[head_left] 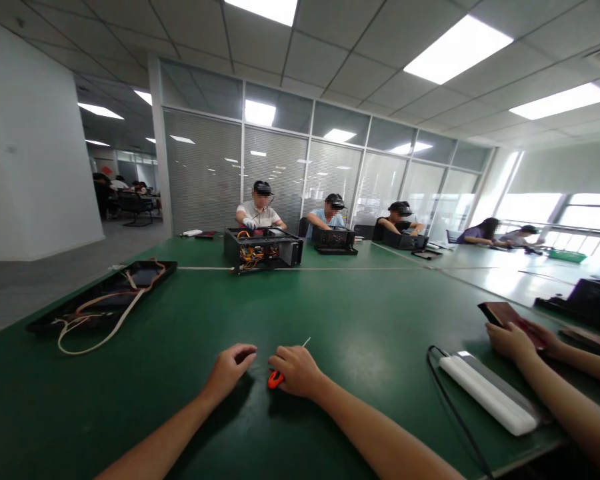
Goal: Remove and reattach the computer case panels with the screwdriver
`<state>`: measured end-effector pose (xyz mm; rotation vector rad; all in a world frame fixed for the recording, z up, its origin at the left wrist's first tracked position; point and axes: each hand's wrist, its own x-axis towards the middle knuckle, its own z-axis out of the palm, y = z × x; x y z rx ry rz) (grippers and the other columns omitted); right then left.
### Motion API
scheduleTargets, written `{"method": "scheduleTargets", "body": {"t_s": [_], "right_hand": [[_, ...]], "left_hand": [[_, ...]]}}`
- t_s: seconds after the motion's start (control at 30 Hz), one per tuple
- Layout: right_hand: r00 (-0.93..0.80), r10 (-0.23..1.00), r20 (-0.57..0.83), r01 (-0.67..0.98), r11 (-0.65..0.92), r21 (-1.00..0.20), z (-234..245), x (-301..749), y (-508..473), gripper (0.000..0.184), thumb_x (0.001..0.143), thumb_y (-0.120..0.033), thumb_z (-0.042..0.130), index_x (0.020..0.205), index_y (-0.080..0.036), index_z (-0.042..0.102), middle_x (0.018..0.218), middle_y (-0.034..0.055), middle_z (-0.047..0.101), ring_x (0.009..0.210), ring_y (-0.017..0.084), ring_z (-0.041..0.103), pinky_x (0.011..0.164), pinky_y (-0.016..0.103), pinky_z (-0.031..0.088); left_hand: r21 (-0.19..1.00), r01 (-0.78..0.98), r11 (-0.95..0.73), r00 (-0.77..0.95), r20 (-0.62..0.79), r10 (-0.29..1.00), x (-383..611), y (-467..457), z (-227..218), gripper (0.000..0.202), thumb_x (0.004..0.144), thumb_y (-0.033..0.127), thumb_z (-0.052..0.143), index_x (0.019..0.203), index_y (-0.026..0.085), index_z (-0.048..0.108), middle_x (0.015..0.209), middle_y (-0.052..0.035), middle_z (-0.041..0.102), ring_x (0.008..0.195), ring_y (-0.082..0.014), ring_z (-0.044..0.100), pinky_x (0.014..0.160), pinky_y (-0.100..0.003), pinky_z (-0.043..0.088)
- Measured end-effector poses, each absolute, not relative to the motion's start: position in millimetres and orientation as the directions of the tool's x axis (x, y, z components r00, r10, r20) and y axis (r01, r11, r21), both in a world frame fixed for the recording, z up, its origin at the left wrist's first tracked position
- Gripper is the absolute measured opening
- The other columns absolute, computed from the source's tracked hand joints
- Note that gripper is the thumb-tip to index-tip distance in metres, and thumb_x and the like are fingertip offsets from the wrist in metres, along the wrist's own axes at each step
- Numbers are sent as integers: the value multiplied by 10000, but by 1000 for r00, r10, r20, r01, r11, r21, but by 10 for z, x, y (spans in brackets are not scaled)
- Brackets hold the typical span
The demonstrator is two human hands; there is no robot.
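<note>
My right hand (296, 371) is closed around a screwdriver, resting low over the green table (205, 427). The screwdriver's orange handle (275, 379) sticks out below the fingers, and a thin pale shaft shows past the knuckles at the upper right. Just to the left is my left hand (233, 368), loosely curled, with a gap between thumb and fingers and nothing visible in it. The two hands are apart, and the left one touches no tool.
A black panel with loose cables (105, 300) lies at the left. An opened computer case (263, 250) stands across the table before a gloved person. At the right lies a white oblong device (490, 393) with a black cable; another person's hands (517, 340) hold a dark red block.
</note>
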<state>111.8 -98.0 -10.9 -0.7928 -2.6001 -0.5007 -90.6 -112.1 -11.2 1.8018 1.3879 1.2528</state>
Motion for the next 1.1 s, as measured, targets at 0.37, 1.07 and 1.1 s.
{"method": "scheduleTargets", "body": {"t_s": [0.37,1.07,1.1], "right_hand": [[-786,454,420,553,820,148,-224,1188,-956,145,790,-324,485,796,-195,552,748,10,558,662,131,504,565,249,306],[-743,543,392,611,789,65,-166,1216,-1034,167,780,-324,494,814,-185,581,782,24,592,689,127,533,624,235,357],[-741,544,393,612,788,63,-167,1217,-1035,169,782,-325,490,809,-185,581,778,23,592,687,126,534,624,235,358]], "left_hand": [[858,430,-282,17,304,952,-893,-1105,-119,286,701,358,541,861,154,661,881,-75,673,810,-195,620,774,-317,488],[861,430,-273,33,286,957,-833,-1178,-117,308,681,374,559,867,152,664,901,-76,673,838,-208,620,805,-333,486],[861,429,-272,33,286,958,-834,-1176,-120,308,682,373,559,868,152,663,903,-77,672,839,-209,620,806,-335,486]]}}
